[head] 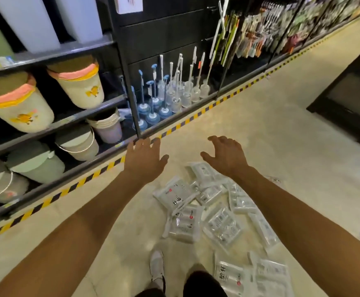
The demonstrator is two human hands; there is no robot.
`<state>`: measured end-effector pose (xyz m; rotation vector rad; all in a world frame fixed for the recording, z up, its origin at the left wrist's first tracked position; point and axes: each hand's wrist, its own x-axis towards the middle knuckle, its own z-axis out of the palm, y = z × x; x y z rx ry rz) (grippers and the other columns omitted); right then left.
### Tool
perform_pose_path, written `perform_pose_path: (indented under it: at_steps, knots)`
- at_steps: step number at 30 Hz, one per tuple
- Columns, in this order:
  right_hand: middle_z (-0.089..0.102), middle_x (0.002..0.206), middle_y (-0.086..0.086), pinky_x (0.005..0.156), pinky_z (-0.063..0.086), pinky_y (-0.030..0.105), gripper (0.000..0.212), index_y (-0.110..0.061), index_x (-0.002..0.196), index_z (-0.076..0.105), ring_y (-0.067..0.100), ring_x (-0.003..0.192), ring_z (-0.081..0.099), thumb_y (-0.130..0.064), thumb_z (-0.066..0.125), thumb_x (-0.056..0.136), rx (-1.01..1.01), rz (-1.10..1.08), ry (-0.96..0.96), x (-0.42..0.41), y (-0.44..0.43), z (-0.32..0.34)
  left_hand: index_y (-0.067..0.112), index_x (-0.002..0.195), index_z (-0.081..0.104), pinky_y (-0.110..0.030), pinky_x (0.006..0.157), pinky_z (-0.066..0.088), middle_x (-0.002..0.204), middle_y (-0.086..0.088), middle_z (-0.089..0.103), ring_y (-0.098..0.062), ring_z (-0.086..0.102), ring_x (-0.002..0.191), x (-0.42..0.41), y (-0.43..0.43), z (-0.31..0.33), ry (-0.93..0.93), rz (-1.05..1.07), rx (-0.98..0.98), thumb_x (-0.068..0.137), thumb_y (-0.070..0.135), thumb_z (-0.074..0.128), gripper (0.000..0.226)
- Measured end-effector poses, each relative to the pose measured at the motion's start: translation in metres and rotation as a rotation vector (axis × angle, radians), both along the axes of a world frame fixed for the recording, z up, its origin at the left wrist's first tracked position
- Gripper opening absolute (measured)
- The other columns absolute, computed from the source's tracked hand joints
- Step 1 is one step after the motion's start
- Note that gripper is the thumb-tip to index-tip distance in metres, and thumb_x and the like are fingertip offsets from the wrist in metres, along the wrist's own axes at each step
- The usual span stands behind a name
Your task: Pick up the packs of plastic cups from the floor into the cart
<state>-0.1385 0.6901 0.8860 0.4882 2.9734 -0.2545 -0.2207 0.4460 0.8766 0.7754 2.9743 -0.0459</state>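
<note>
Packs [193, 207] on floor [264, 133], clear of fingers [141, 145]

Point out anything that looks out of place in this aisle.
The packs of plastic cups lie strewn on the floor, overlapping at odd angles. Neither the left hand nor the right hand holds any.

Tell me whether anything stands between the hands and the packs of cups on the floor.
Nothing visible does. The left hand and right hand are both open and empty, held out above the packs scattered on the floor, with only air between. No cart shows clearly, so the way there cannot be judged.
</note>
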Motion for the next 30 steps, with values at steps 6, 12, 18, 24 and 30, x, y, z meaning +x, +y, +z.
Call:
perform_pose_path:
  at_steps: [6, 12, 18, 24, 30]
  knots:
    - [0.062, 0.149, 0.014, 0.123, 0.035, 0.053, 0.079, -0.021, 0.154, 0.055, 0.037, 0.135, 0.059, -0.067, 0.041, 0.090, 0.006, 0.039, -0.110, -0.076, 0.020, -0.101, 0.015, 0.156, 0.042, -0.056, 0.121, 0.030, 0.152, -0.016, 0.052, -0.039, 0.047, 0.143, -0.067, 0.021, -0.100, -0.107, 0.042, -0.077, 0.107, 0.057, 0.043, 0.065]
    - [0.065, 0.146, 0.016, 0.122, 0.036, 0.057, 0.085, -0.019, 0.150, 0.059, 0.039, 0.134, 0.060, -0.069, 0.034, 0.087, 0.026, 0.118, -0.202, -0.152, 0.056, -0.288, 0.015, 0.158, 0.044, -0.058, 0.125, 0.026, 0.157, -0.018, 0.050, -0.039, 0.043, 0.147, -0.125, 0.051, -0.283, -0.180, 0.144, -0.124, 0.106, 0.056, 0.044, 0.067]
    - [0.051, 0.160, 0.014, 0.129, 0.027, 0.054, 0.076, -0.020, 0.160, 0.044, 0.037, 0.148, 0.048, -0.069, 0.042, 0.101, 0.051, 0.208, -0.352, -0.202, 0.084, -0.521, 0.012, 0.164, 0.035, -0.060, 0.128, 0.019, 0.166, -0.022, 0.038, -0.041, 0.033, 0.155, -0.149, 0.078, -0.527, -0.263, 0.252, -0.219, 0.106, 0.058, 0.032, 0.074]
    - [0.051, 0.156, 0.018, 0.113, 0.047, 0.053, 0.088, -0.012, 0.161, 0.035, 0.041, 0.139, 0.053, -0.072, 0.055, 0.099, -0.063, 0.163, -0.412, -0.228, 0.098, -0.739, 0.006, 0.163, 0.027, -0.054, 0.122, 0.032, 0.161, -0.021, 0.042, -0.038, 0.042, 0.148, -0.133, 0.090, -0.748, -0.431, 0.455, -0.198, 0.107, 0.064, 0.020, 0.081]
    - [0.043, 0.163, 0.026, 0.118, 0.046, 0.052, 0.108, -0.006, 0.165, 0.027, 0.042, 0.147, 0.048, -0.068, 0.074, 0.090, -0.434, -0.125, -0.410, -0.250, 0.114, -0.884, -0.001, 0.161, 0.023, -0.054, 0.107, 0.046, 0.151, -0.024, 0.050, -0.042, 0.052, 0.136, -0.121, 0.107, -0.901, -0.708, 0.869, 0.240, 0.091, 0.087, 0.023, 0.113]
